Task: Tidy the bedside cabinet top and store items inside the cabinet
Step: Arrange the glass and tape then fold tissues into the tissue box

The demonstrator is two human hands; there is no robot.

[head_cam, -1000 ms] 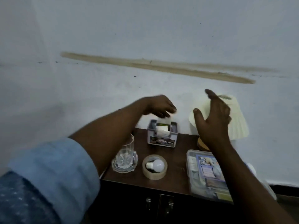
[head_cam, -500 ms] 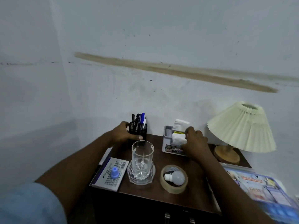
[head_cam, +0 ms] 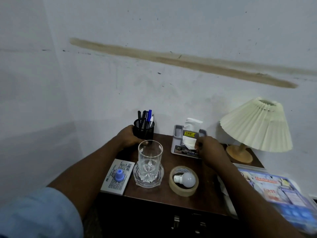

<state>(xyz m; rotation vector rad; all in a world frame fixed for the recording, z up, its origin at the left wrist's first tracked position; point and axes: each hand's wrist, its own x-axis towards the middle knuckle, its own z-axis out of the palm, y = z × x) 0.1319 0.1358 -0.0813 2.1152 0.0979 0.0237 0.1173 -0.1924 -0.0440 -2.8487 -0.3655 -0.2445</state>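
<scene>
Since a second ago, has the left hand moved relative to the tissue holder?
Yes. The left hand was above the tissue holder; it now lies to that holder's left, wrapped around the black mesh pen cup.

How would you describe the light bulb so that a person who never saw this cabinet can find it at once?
Start at the lamp at the back right of the cabinet top, then look toward the front middle, right of the glass. There a tape roll lies flat, and the bulb lies on its side inside the ring. It is the only white, round thing there.
</scene>
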